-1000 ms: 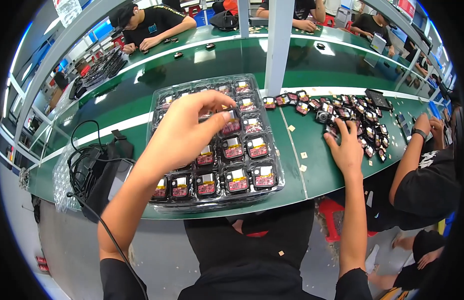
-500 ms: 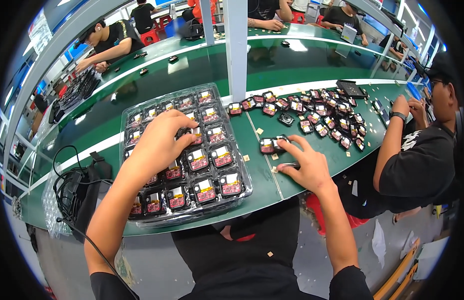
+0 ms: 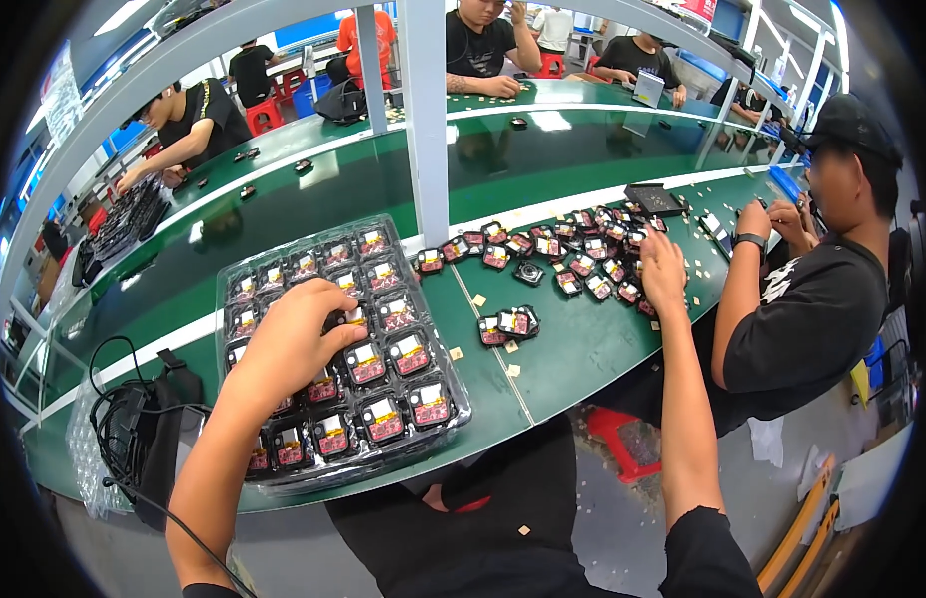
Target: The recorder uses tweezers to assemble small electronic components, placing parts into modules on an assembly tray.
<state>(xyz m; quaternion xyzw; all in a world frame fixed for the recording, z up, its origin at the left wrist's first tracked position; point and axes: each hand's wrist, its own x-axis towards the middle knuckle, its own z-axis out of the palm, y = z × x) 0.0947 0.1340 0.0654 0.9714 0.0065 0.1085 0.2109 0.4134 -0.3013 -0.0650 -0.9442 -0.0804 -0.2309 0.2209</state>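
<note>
My left hand (image 3: 308, 324) is over a clear plastic tray (image 3: 463, 399), whose pockets hold rows of small square black electronic modules with red circuit boards. Its bent fingers and thumb close on one module (image 3: 354, 317) in the tray, which they partly cover. Further right, my right hand (image 3: 665, 274) reaches over the right side of a pile of loose modules (image 3: 583, 264). Its fingers are stretched out and slightly apart, with nothing visibly held; the fingertips overlap the pile. Two modules (image 3: 508, 324) lie touching on the green table between the tray and the pile.
A metal post (image 3: 427, 130) rises behind the tray. Black cables and a bag (image 3: 164, 399) lie at the left. A dark shallow tray (image 3: 653, 199) sits behind the pile. A co-worker (image 3: 812, 309) sits close on the right. Small pale squares dot the green table (image 3: 568, 364).
My right hand has let go of the modules near the tray and moved right and away to the pile. My left hand stays at the same tray module. The whole view has shifted.
</note>
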